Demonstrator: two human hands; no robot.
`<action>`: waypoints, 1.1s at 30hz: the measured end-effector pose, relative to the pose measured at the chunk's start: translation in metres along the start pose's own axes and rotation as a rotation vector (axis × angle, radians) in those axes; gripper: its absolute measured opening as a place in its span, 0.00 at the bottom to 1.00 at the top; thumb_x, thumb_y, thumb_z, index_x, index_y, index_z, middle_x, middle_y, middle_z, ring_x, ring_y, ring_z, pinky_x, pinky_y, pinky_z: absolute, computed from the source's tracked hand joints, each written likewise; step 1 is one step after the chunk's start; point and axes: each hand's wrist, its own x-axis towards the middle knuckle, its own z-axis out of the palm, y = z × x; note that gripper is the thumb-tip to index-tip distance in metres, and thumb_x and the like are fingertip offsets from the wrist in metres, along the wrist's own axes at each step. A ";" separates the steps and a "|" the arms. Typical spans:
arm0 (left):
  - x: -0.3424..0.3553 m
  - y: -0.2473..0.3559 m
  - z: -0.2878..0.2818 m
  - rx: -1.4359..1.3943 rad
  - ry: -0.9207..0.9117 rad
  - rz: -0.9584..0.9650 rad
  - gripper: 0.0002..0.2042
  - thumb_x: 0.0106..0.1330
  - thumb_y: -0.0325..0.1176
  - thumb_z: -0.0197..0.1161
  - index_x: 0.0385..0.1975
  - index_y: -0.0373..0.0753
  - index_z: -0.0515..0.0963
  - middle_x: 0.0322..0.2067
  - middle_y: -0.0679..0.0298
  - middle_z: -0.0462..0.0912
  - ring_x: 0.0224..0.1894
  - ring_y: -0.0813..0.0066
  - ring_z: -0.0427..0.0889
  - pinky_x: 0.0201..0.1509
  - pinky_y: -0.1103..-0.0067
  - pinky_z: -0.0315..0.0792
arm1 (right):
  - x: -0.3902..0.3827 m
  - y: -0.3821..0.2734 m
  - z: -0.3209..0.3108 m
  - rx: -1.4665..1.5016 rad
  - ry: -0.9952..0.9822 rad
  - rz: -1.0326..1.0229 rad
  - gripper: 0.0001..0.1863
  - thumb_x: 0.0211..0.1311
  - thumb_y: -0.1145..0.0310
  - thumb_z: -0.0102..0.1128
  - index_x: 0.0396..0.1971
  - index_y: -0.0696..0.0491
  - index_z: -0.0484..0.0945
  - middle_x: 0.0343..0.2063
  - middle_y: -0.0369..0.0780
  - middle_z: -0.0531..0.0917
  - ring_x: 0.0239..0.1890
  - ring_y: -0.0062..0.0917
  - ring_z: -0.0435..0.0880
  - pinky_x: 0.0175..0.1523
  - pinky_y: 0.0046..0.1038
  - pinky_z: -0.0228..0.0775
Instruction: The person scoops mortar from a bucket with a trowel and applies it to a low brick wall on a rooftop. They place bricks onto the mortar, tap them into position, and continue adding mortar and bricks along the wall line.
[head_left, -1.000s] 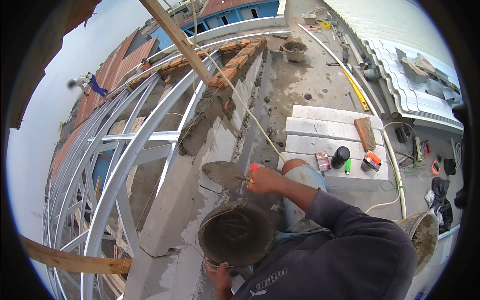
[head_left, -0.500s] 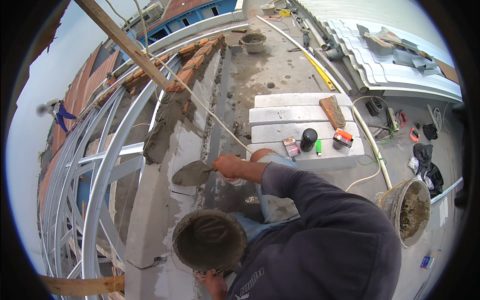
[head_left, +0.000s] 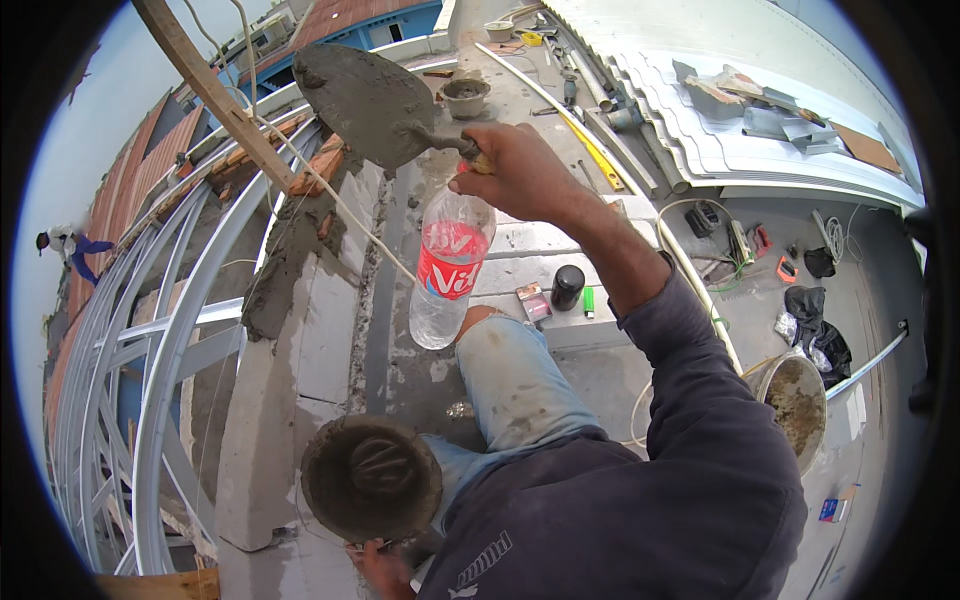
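Observation:
My right hand (head_left: pixel 520 172) is raised and closed around the handle of a mortar-smeared trowel (head_left: pixel 365 105), its blade pointing up and left. From the same hand a clear plastic bottle (head_left: pixel 430 320) with a red label hangs at a slant; its neck is hidden by my fingers. Low in the view stands a bucket (head_left: pixel 318 500) of wet grey mortar, with finger-like grooves in the mix. My left hand (head_left: pixel 385 572) is closed at the bucket's near edge, where its thin wire handle runs; part of this hand is cut off by my shirt.
A block wall (head_left: pixel 325 340) runs along my left, with metal roof trusses (head_left: pixel 190 330) beyond it and a person (head_left: pixel 72 245) far off. White blocks (head_left: pixel 540 270) carry a black can (head_left: pixel 567 287) and a green lighter (head_left: pixel 588 302). A dirty bucket (head_left: pixel 795 400) stands right.
My right hand has risen from the wall top, lifting the trowel and bottle. The view has shifted slightly. My left hand stays by the mortar bucket.

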 end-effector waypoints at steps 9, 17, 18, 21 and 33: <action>0.006 -0.002 0.013 0.010 -0.020 0.010 0.32 0.53 0.25 0.57 0.63 0.45 0.65 0.53 0.58 0.74 0.51 0.59 0.76 0.50 0.56 0.75 | 0.003 0.108 -0.027 -0.432 -0.072 0.188 0.11 0.61 0.68 0.70 0.38 0.58 0.81 0.33 0.54 0.87 0.41 0.50 0.88 0.47 0.48 0.80; -0.035 -0.010 0.037 0.012 0.059 0.018 0.31 0.55 0.24 0.56 0.63 0.46 0.65 0.53 0.57 0.74 0.50 0.60 0.78 0.47 0.57 0.81 | -0.035 0.236 0.007 -0.592 -0.118 0.415 0.10 0.64 0.69 0.66 0.42 0.57 0.82 0.36 0.54 0.88 0.42 0.49 0.90 0.48 0.48 0.82; -0.037 -0.011 0.041 -0.044 0.018 0.057 0.30 0.56 0.23 0.56 0.63 0.46 0.66 0.52 0.57 0.75 0.50 0.61 0.80 0.45 0.58 0.83 | -0.037 0.244 0.004 -0.615 -0.090 0.433 0.11 0.63 0.68 0.67 0.42 0.57 0.82 0.36 0.53 0.88 0.43 0.49 0.90 0.49 0.48 0.82; -0.039 -0.008 0.047 -0.030 0.031 0.117 0.27 0.58 0.22 0.55 0.61 0.44 0.66 0.50 0.58 0.77 0.45 0.65 0.83 0.41 0.63 0.86 | -0.038 0.243 -0.015 -0.538 -0.032 0.448 0.15 0.62 0.63 0.73 0.41 0.58 0.83 0.41 0.52 0.87 0.46 0.50 0.87 0.52 0.47 0.80; -0.046 0.036 0.076 0.087 0.049 0.185 0.19 0.57 0.19 0.56 0.50 0.38 0.70 0.42 0.61 0.80 0.36 0.74 0.83 0.34 0.76 0.83 | -0.173 -0.018 0.080 1.145 -0.238 0.395 0.13 0.77 0.61 0.62 0.37 0.54 0.73 0.23 0.32 0.77 0.21 0.13 0.76 0.27 0.19 0.70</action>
